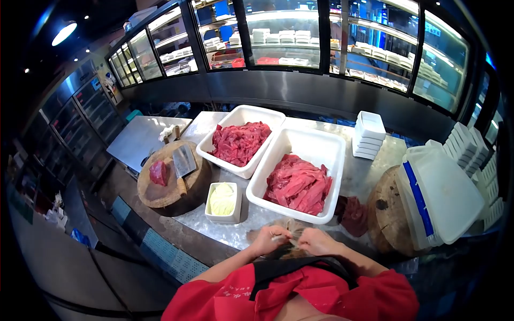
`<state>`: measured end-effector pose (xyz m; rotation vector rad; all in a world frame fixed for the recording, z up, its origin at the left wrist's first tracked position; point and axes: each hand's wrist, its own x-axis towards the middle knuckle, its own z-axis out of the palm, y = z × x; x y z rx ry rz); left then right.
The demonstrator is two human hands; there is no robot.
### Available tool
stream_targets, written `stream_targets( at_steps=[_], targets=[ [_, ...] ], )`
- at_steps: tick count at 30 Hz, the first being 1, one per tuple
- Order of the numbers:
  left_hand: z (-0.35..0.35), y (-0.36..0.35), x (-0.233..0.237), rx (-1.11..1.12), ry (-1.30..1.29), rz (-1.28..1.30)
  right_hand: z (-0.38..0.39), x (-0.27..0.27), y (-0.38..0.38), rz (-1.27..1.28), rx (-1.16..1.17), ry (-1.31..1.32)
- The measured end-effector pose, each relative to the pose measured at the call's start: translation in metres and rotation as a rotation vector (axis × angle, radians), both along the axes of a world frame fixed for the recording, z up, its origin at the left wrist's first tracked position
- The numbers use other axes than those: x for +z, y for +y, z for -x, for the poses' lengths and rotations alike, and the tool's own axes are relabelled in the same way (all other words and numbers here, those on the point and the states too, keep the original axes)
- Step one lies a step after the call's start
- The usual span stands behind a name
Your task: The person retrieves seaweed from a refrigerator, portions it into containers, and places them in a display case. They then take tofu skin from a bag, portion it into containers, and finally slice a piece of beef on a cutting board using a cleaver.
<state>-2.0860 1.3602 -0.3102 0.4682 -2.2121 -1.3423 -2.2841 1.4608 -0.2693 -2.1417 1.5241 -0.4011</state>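
Observation:
Close to my body at the counter's front edge, my left hand (pixel 271 240) and my right hand (pixel 318 242) are both closed, knuckles near each other. Between their fingers is a thin, pale, strand-like thing (pixel 293 242) whose kind I cannot make out. Just beyond them stands a white tub (pixel 338 160) with strips of raw red meat (pixel 297 184). A second white tub (pixel 202 144) behind it holds darker sliced meat (pixel 241 142). Left of my hands, a small white container (pixel 223 218) has a pale yellow-green leafy-looking food (pixel 222 199) in it.
At left, a round chopping block (pixel 155 197) carries a cleaver (pixel 184 160) and a meat chunk (pixel 159 173). Stacked white dishes (pixel 369 134) stand at the back right. Another block (pixel 393 208), a clear lidded bin (pixel 450 192) and a dark reddish cloth-like heap (pixel 353 216) are at right.

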Motion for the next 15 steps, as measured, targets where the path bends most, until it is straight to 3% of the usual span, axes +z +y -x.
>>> stream_targets(
  at_steps=[1, 2, 4, 5, 7, 8, 10, 12, 14, 15],
  targets=[
    [0.000, -0.002, 0.000, -0.024, 0.066, 0.322, -0.006, 0.010, -0.004, 0.138, 0.006, -0.184],
    [-0.002, -0.005, 0.001, -0.029, 0.063, 0.322, -0.015, 0.006, -0.010, 0.139, 0.001, -0.186],
    [-0.001, -0.011, 0.016, -0.116, 0.088, 0.740, -0.026, -0.014, -0.029, 0.466, -0.175, -0.503],
    [0.001, -0.011, 0.016, -0.062, 0.112, 0.810, -0.027, -0.025, -0.036, 0.467, -0.183, -0.505],
    [0.008, -0.013, 0.030, 0.011, 0.161, 0.823, -0.028, -0.032, -0.045, 0.198, -0.191, -0.694],
    [0.009, -0.014, 0.034, 0.094, 0.208, 0.832, -0.023, -0.034, -0.046, 0.197, -0.189, -0.694],
    [0.002, -0.011, 0.028, 0.168, 0.120, 0.795, -0.015, -0.019, -0.043, -0.265, -0.288, -0.645],
    [-0.004, -0.007, 0.019, 0.165, 0.020, 0.675, -0.015, -0.028, -0.036, -0.276, -0.371, -0.694],
    [-0.014, -0.007, -0.010, 0.255, -0.037, 0.599, -0.010, -0.043, -0.027, 0.372, -0.063, -0.175],
    [-0.015, -0.003, -0.013, 0.420, -0.116, 0.388, -0.014, -0.047, -0.020, 0.356, -0.092, -0.146]
  ],
)
